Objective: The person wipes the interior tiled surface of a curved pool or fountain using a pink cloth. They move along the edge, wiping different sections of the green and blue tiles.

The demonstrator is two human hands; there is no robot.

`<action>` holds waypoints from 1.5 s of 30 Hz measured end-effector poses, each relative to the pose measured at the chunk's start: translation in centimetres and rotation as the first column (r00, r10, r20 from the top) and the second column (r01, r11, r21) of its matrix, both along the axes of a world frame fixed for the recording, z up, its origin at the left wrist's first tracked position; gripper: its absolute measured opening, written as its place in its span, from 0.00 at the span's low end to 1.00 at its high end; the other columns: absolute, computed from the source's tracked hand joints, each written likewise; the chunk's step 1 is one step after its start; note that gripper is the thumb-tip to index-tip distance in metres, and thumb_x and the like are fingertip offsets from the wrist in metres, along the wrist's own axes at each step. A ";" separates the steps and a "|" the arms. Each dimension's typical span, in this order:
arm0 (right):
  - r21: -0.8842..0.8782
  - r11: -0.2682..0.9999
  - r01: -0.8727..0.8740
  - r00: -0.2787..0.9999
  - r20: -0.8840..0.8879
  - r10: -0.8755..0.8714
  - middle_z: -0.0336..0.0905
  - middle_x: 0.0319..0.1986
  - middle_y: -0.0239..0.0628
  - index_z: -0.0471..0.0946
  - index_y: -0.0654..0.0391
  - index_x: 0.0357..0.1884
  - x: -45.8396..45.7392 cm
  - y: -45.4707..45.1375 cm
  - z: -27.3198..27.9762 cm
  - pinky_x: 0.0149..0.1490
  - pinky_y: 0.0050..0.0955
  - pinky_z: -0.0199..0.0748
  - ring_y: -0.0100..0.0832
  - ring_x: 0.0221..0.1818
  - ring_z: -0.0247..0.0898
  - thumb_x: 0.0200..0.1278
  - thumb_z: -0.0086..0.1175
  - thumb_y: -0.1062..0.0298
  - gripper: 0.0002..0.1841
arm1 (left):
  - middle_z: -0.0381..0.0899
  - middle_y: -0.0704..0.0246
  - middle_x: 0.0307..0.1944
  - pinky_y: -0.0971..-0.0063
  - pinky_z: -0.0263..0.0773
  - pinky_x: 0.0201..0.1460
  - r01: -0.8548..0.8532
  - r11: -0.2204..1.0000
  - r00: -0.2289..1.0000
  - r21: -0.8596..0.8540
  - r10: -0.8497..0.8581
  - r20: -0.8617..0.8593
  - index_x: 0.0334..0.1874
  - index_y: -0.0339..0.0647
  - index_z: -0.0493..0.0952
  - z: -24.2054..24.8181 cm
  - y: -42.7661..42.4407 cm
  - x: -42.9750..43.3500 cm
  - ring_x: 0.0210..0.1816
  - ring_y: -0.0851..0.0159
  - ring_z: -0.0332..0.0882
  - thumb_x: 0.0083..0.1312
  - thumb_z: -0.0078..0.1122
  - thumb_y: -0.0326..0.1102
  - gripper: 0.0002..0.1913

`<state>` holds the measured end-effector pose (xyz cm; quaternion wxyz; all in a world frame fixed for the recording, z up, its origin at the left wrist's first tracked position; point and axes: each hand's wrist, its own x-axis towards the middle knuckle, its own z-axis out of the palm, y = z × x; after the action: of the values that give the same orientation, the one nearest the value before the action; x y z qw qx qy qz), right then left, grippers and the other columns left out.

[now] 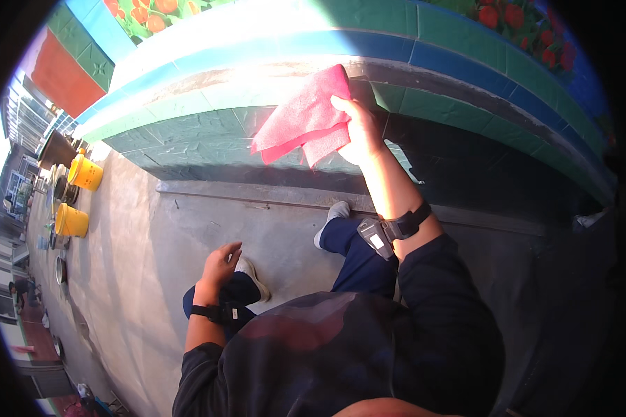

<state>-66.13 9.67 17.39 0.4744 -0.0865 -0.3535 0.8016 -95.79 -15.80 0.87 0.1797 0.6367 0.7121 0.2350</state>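
Note:
My right hand (359, 130) grips a folded pink-red cloth (308, 117) by its right side, thumb on top. The cloth's loose corners hang to the left, in front of the tiled ledge (422, 107) of a low wall. Whether the cloth touches the ledge, I cannot tell. Strong sunlight washes out the ledge behind and left of it. Lower down, my left hand (221, 265) is held over the concrete floor near my left shoe (252, 279), fingers slightly bent and holding nothing. Both forearms carry black straps with small devices.
Dark green tiles (193, 135) face the wall below the ledge, with a low concrete step (229, 191) at its foot. Yellow buckets (72, 220) and dark tubs stand on the floor at the left. Another person (25, 293) is bent over far off at the left edge.

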 end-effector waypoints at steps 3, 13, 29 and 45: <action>-0.090 0.976 -0.197 0.979 -0.059 0.193 0.78 0.43 0.43 0.72 0.63 0.49 -2.3 -1.5 -0.8 0.56 0.38 0.71 0.38 0.47 0.75 0.63 0.49 0.66 0.15 | 0.81 0.57 0.41 0.67 0.73 0.47 -0.031 0.991 0.993 0.127 0.044 -0.106 0.46 0.39 0.79 4.5 0.6 0.1 0.44 0.52 0.79 0.65 0.56 0.32 0.10; -0.089 0.942 -0.322 0.932 0.145 0.333 0.79 0.41 0.41 0.74 0.61 0.45 -8.1 -4.5 -3.8 0.52 0.37 0.73 0.37 0.45 0.76 0.60 0.52 0.68 0.13 | 0.80 0.61 0.39 0.69 0.73 0.44 -0.113 0.954 0.985 0.278 0.145 -0.096 0.46 0.41 0.79 9.6 -1.8 0.6 0.41 0.55 0.79 0.65 0.56 0.28 0.09; -0.163 0.982 -0.096 0.611 0.769 0.187 0.77 0.33 0.40 0.72 0.63 0.42 -21.0 2.8 -15.2 0.35 0.34 0.74 0.36 0.32 0.75 0.57 0.52 0.67 0.13 | 0.82 0.66 0.30 0.71 0.72 0.38 -0.994 0.105 0.093 -0.005 0.900 0.425 0.44 0.31 0.78 8.3 -19.5 -23.3 0.34 0.67 0.79 0.65 0.54 0.41 0.18; -0.164 0.651 -0.741 0.464 0.576 0.673 0.78 0.42 0.39 0.73 0.63 0.50 -14.9 -9.6 -16.7 0.52 0.29 0.72 0.30 0.44 0.75 0.59 0.48 0.74 0.16 | 0.63 0.58 0.66 0.64 0.55 0.69 -0.260 0.964 0.866 0.051 0.209 0.454 0.66 0.42 0.66 4.2 -5.8 -4.5 0.68 0.58 0.60 0.63 0.61 0.49 0.32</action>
<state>-81.05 0.04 0.71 -0.0319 -0.1509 -0.5289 0.8346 -100.26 -21.65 5.05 0.2724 0.4835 0.7101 0.4334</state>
